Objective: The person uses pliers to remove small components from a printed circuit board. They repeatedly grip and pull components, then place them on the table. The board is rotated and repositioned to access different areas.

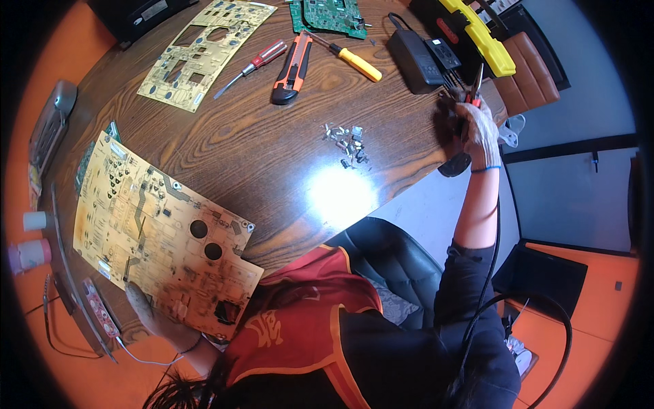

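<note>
Right hand [481, 133] clasps red-handled metal pliers [475, 102] — well right of the flat tan circuit board [157, 218] — its edge in the left hand [158, 320].

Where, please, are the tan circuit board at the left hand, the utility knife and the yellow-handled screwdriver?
Tan circuit board [162, 228]: head view, on its flat face.
Utility knife [293, 69]: head view, middle of its body.
Yellow-handled screwdriver [353, 60]: head view, on its handle.

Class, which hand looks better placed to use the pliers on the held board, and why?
Probably the right hand: it grips the red-handled pliers, while the left hand holds the large tan board.
</note>
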